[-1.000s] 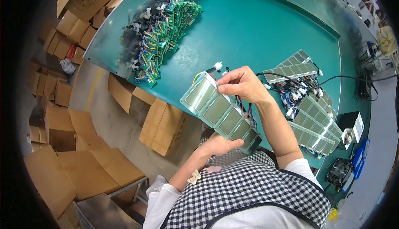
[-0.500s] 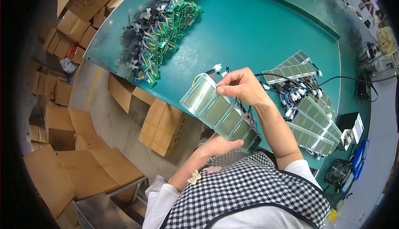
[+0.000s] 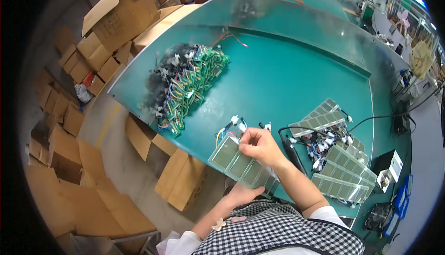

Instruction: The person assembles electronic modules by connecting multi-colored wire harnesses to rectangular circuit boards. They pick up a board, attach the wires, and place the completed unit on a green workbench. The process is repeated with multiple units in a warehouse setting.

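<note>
A long circuit board with a row of grey display panels (image 3: 227, 155) is tilted over the front edge of the bench. My left hand (image 3: 242, 195) grips its lower end, thumb on top. At the upper end, my right hand (image 3: 259, 146) closes in a pinch at the board's right edge; what lies between the fingertips, if anything, is too small to make out. Coloured wires with white connectors (image 3: 235, 119) stick out past the board's far end. Just right of my right hand lies a black-handled tool with a cable (image 3: 293, 157).
Wired green circuit boards (image 3: 197, 76) lie heaped at the left of the green bench (image 3: 273, 74). Several similar display boards (image 3: 345, 176) and wires are piled at right, near a white-and-black box (image 3: 389, 169) and a black fan (image 3: 376, 215). Cardboard boxes (image 3: 181, 176) stand on the floor at left.
The view has tilted up, so the bench and its contents sit lower in the picture. Both hands keep their places on the display board. The black-handled tool now shows beside my right hand.
</note>
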Motion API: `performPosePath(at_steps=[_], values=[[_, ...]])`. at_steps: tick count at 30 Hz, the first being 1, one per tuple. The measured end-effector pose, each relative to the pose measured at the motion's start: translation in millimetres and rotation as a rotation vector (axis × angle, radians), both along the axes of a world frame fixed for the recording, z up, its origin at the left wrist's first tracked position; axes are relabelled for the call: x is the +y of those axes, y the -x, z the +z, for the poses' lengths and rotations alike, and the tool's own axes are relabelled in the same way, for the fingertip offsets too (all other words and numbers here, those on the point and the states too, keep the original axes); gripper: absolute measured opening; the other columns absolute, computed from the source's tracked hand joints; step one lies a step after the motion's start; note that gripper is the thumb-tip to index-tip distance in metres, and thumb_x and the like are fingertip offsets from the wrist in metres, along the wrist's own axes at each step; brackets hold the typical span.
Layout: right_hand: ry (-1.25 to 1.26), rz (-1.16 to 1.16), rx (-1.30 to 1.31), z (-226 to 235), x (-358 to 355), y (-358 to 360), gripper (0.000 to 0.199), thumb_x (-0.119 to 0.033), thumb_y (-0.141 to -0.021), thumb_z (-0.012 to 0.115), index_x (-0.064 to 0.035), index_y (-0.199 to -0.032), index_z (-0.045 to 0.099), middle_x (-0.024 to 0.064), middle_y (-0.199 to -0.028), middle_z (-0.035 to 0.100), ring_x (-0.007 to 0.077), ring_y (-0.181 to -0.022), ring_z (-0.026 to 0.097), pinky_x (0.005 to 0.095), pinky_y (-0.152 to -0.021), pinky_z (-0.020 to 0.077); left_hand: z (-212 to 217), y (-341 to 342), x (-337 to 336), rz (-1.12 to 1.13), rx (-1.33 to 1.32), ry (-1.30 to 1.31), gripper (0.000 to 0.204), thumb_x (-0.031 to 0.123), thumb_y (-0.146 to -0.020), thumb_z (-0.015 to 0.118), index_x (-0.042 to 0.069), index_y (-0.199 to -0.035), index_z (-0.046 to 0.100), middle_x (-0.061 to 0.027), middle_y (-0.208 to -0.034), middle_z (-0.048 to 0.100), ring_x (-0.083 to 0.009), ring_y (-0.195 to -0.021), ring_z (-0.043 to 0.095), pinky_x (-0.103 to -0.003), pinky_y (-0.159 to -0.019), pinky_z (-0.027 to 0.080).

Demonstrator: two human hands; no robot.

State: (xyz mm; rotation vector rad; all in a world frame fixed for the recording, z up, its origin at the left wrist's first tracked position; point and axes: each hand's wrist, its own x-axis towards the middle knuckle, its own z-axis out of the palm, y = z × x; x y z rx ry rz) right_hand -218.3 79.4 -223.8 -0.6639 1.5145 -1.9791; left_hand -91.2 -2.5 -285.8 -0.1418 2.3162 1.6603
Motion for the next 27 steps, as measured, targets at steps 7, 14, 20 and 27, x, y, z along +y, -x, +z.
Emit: performPosePath(at_steps=[7,14,20,27], values=[[-0.017,0.002,0.023,8,1,-5,0.021,-0.013,-0.069,0.070,-0.0068,-0.067,0.050,-0.0034,-0.068,0.053,0.0035,-0.062,0.045,0.0201,-0.056,0.0360,-5,1,2,-0.048,0.159,0.024,0.040,0.018,-0.075,0.061,0.001,-0.109,0.049,-0.0166,-0.103,0.055,-0.0293,-0.096,0.052,-0.038,-0.084,0.041],[-0.061,-0.118,0.219,1,-5,-8,0.037,-0.028,-0.062,0.079,-0.0065,-0.060,0.050,-0.0024,-0.058,0.049,0.0055,-0.055,0.042,0.0227,-0.049,0.0342,-9,2,-1,-0.073,0.120,0.133,0.043,0.017,-0.075,0.061,0.001,-0.112,0.047,-0.0169,-0.105,0.054,-0.0294,-0.099,0.052,-0.038,-0.086,0.040],[-0.042,-0.420,0.477,9,2,-11,0.044,-0.035,-0.059,0.078,-0.0006,-0.082,0.062,0.0085,-0.089,0.059,0.0193,-0.078,0.057,0.0304,-0.069,0.0463,6,18,-3,-0.007,0.200,0.246,0.046,0.009,-0.075,0.062,0.002,-0.117,0.043,-0.0139,-0.109,0.053,-0.0265,-0.102,0.052,-0.038,-0.086,0.041],[-0.050,-0.537,0.581,4,2,-20,0.034,-0.020,-0.066,0.074,-0.0037,-0.094,0.066,0.0088,-0.095,0.062,0.0237,-0.085,0.059,0.0308,-0.073,0.0468,-10,35,-9,0.098,0.479,0.157,0.053,-0.001,-0.073,0.059,0.003,-0.120,0.036,-0.0137,-0.110,0.048,-0.0263,-0.105,0.050,-0.037,-0.085,0.041]])
